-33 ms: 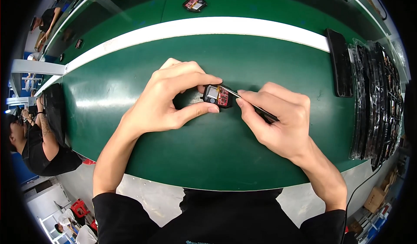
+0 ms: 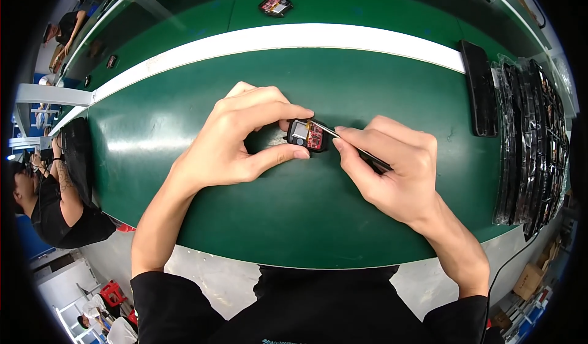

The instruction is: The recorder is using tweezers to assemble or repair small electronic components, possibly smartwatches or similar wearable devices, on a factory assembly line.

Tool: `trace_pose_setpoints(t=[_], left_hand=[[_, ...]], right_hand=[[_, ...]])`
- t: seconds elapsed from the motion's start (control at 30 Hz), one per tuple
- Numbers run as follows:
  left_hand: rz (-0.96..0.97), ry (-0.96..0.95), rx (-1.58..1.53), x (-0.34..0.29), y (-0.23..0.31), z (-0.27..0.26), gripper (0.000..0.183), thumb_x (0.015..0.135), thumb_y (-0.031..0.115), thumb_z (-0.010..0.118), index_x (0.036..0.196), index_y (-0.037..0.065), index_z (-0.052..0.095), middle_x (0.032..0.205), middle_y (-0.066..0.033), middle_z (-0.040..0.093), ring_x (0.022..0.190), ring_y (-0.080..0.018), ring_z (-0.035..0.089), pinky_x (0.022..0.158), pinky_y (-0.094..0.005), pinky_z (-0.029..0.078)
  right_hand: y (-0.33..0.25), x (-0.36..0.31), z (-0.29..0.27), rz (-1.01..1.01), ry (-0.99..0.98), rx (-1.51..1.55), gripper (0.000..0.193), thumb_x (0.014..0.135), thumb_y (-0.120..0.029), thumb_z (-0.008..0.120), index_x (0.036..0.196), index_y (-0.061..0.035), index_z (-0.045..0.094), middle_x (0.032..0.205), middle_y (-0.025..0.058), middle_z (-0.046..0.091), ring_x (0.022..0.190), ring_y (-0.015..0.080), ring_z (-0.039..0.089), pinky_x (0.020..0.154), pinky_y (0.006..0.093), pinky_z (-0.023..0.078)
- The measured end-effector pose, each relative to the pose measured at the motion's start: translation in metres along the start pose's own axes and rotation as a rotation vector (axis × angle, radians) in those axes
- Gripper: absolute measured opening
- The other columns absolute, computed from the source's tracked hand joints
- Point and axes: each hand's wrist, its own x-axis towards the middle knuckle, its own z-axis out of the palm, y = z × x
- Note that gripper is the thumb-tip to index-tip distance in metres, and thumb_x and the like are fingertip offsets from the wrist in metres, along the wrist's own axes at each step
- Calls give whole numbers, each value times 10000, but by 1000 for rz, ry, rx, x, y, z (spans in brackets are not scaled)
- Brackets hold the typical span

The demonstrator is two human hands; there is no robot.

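Observation:
Between thumb and fingertips, my left hand (image 2: 236, 139) grips a small black electronic device (image 2: 313, 150) by its opposite edges, just above the green tabletop. Its open casing shows a red circuit board, a silver rectangular part and a round grey disc. My right hand (image 2: 398, 160) pinches slim tweezers (image 2: 326, 129) with a silver tip and a dark rear end. The tip reaches the device's upper right edge; whether it touches a part inside is too small to tell.
A similar open device (image 2: 275, 6) lies beyond the white divider bar (image 2: 275, 36). At the right stand stacked black trays (image 2: 520, 142) in clear plastic, beside a dark flat panel (image 2: 479, 90). A co-worker (image 2: 61, 203) sits at the left, near a black bag-like object (image 2: 76, 160).

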Motion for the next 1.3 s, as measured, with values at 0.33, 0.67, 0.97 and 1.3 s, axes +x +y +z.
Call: trace_pose_setpoints(t=[0.33, 0.67, 0.97, 1.3], left_hand=[[19, 12, -7, -3, -5, 3, 526, 779, 205, 990, 1266, 80, 835, 991, -51, 743, 849, -216, 560, 713, -342, 441], [-5, 15, 7, -2, 2, 1, 503, 783, 204, 986, 1243, 91, 815, 952, -29, 726, 858, -203, 624, 825, -352, 430], [77, -3, 2, 3, -3, 0, 516, 748, 187, 1008, 1211, 72, 810, 869, -8, 685, 849, -170, 670, 848, -351, 399], [-155, -19, -93, -5, 8, 2, 660, 742, 324, 1050, 1295, 140, 742, 965, 51, 714, 869, -174, 526, 877, -338, 432]], right_hand=[[-2, 1, 1, -6, -22, -16, 128, 848, 74, 831, 951, 11, 790, 736, 80, 618, 557, 228, 594, 482, 382, 444], [-5, -1, -1, 33, -9, 16, 125, 859, 57, 826, 973, 13, 800, 759, 79, 657, 537, 203, 586, 482, 355, 436], [-9, 9, -2, 192, 0, 188, 120, 1056, -6, 738, 1175, 13, 734, 923, 84, 701, 682, 122, 627, 595, 298, 503], [-10, -4, 6, 41, -173, -28, 464, 872, -209, 896, 1280, -50, 742, 1016, 89, 665, 748, 327, 714, 662, 460, 572]])
